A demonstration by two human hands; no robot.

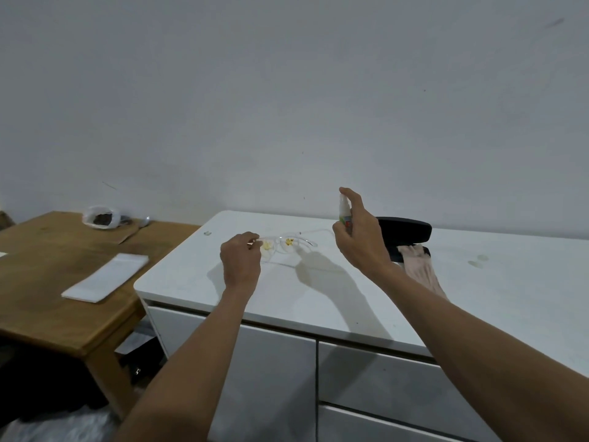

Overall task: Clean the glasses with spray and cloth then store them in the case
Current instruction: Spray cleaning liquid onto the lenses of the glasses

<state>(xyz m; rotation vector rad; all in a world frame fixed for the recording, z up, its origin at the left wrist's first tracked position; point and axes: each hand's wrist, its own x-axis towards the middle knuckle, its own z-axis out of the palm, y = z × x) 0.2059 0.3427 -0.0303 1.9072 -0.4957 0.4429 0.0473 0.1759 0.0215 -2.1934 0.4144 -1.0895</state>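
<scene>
Both forearms reach from the near edge over a white cabinet top (318, 301), the surface nearest the viewer. Left to right: the left hand (240, 261) pinches one arm of the glasses (287, 245) between thumb and fingertips; the clear frame extends rightward from that pinch, its long axis running roughly left to right, lenses low over the top or resting on it. Just to their right, the right hand (360, 239) grips a small spray bottle (345, 212) upright, forefinger laid over the cap, the nozzle seemingly aimed left toward the lenses. Bottle and glasses are near one another but apart. Behind and right of this hand lies the open black case (411, 232), with the pale cloth (420, 266) draped from it across the top. Judged step: spraying the lenses; wiping and storing remain. The right hand is nearer both cloth and case.
</scene>
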